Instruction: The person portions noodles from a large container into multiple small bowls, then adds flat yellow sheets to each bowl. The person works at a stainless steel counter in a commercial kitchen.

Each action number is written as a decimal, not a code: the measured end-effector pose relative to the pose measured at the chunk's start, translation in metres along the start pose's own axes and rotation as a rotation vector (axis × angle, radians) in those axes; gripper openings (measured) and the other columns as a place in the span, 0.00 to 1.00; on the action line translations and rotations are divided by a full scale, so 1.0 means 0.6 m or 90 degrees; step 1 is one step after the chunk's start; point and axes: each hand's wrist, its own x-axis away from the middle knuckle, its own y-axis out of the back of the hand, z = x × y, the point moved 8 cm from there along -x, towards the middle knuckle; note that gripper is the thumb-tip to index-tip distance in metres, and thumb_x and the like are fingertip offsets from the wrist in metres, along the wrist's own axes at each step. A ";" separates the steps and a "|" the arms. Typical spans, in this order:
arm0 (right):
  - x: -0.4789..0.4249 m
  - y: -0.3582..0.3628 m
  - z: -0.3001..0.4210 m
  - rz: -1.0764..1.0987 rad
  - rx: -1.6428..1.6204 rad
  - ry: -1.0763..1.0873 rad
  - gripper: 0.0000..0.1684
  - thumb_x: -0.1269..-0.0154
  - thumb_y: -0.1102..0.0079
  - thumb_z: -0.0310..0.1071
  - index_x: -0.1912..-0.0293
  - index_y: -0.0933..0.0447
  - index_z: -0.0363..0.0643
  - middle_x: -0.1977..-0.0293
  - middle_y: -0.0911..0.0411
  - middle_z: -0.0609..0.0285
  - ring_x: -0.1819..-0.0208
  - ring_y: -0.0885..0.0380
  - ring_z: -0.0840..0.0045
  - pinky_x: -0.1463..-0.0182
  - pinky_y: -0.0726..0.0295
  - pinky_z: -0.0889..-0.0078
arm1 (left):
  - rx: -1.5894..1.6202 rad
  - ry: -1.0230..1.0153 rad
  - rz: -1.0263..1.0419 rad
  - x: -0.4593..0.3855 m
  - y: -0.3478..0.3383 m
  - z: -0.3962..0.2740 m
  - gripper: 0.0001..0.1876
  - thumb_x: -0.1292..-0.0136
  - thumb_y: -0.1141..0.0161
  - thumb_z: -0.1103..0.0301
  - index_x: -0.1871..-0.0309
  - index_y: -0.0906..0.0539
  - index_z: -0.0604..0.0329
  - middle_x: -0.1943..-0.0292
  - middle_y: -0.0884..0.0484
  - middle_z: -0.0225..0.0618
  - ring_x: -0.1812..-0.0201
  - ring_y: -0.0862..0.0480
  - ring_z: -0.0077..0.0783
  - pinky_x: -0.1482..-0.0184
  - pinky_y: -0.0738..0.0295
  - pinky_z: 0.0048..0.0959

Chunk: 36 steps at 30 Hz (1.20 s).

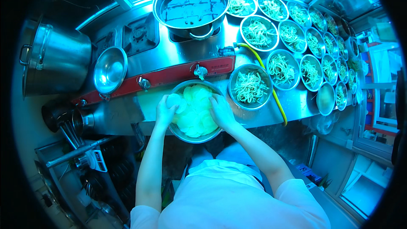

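Observation:
A metal bowl (194,140) full of thin, pale round slices (196,114), perhaps potato, sits at the counter's front edge before me. At its left side my left hand (165,111) grips a few slices (173,100) between thumb and fingers. My right hand (222,110) reaches over the opposite rim, its curled fingertips among the slices; whether it pinches any is hidden. Just right of it stands a metal bowl (231,84) with pale shredded strips (250,87).
Several bowls (283,70) of strips crowd the right of the counter. A yellow hose (259,58) runs between them. Behind the red stove panel (171,75) stands a large pot (192,27) of dark liquid. An empty bowl (110,70) and a stockpot (60,60) are left.

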 end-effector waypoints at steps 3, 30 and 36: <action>-0.015 -0.024 0.020 0.096 0.056 -0.011 0.42 0.61 0.31 0.38 0.45 0.38 0.35 0.48 0.36 0.44 0.47 0.35 0.54 0.46 0.32 0.59 | 0.179 0.106 0.043 0.021 0.001 0.015 0.16 0.46 0.41 0.77 0.53 0.29 0.65 0.59 0.22 0.41 0.58 0.20 0.34 0.62 0.20 0.28; -0.003 -0.055 -0.010 0.271 -0.874 -0.376 0.31 0.50 0.43 0.22 0.44 0.38 0.37 0.50 0.30 0.55 0.48 0.30 0.70 0.44 0.32 0.66 | -0.360 -0.145 0.066 0.083 -0.082 -0.004 0.26 0.53 0.37 0.72 0.48 0.32 0.62 0.51 0.34 0.47 0.48 0.31 0.49 0.50 0.30 0.40; -0.017 -0.012 -0.022 0.070 -0.262 -0.150 0.31 0.51 0.43 0.24 0.45 0.38 0.35 0.50 0.31 0.46 0.47 0.31 0.60 0.44 0.32 0.64 | -0.272 -0.155 0.077 0.077 -0.060 0.016 0.29 0.58 0.36 0.77 0.49 0.32 0.63 0.52 0.33 0.46 0.48 0.31 0.50 0.48 0.30 0.38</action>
